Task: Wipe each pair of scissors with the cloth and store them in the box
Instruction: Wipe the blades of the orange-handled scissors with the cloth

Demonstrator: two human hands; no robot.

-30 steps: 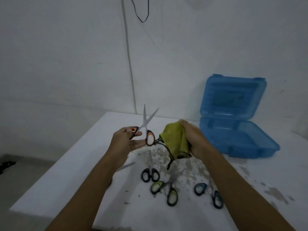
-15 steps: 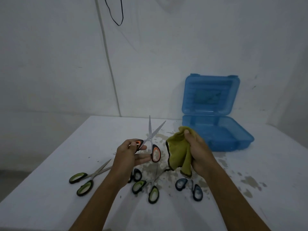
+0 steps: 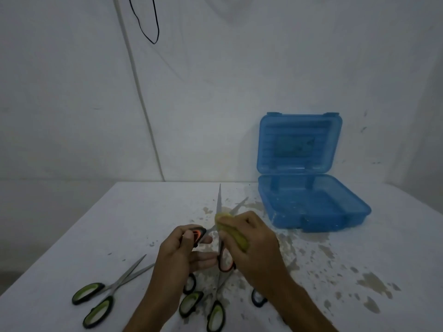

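Observation:
My left hand (image 3: 178, 255) grips the orange-handled scissors (image 3: 219, 204) by one handle loop, blades spread and pointing up and away. My right hand (image 3: 254, 245) holds the yellow-green cloth (image 3: 233, 232) pressed against the blades near the pivot. On the table below lie green-handled scissors (image 3: 96, 300) at the left, a second green-handled pair (image 3: 203, 307) under my hands, and a dark blue handle (image 3: 258, 298) partly hidden by my right forearm. The blue box (image 3: 311, 207) stands open at the back right, lid upright.
The white table (image 3: 119, 224) is stained with brownish patches (image 3: 369, 283) on its right half. A black handle loop (image 3: 190, 283) peeks out beneath my left hand. A white wall stands close behind, with a pipe (image 3: 141, 92) and a hanging black cable (image 3: 148, 25).
My right hand has brought the cloth from beside the scissors onto the blades. The view has shifted, revealing the green scissors at the left.

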